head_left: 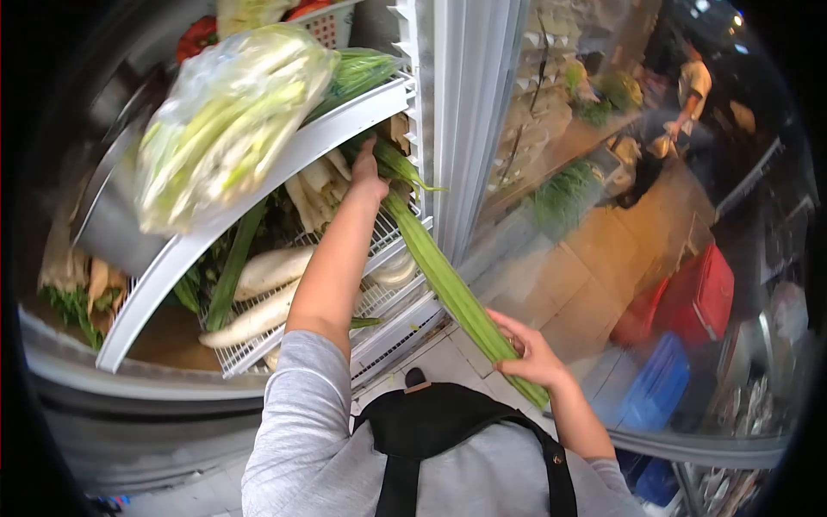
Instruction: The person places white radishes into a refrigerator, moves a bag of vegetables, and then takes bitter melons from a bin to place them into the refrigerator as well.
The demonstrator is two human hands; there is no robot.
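My right hand (527,351) is wrapped round the lower part of a long ridged green gourd (448,289), which slants up toward the fridge shelf. My left hand (368,172) reaches in under the upper shelf, beside green vegetables (398,162); its fingertips are partly hidden, so what it holds, if anything, cannot be made out. White radishes (271,274) and pale roots (317,194) lie on the wire rack left of my left forearm. Above, a plastic bag of pale green vegetables (237,121) rests on the upper shelf.
The white shelf edge (258,194) curves above my left arm. A glass door with a white frame (469,112) stands to the right. Beyond it are a red container (696,293), a blue container (656,383) and a person (692,90). A metal pot (129,211) sits at the left.
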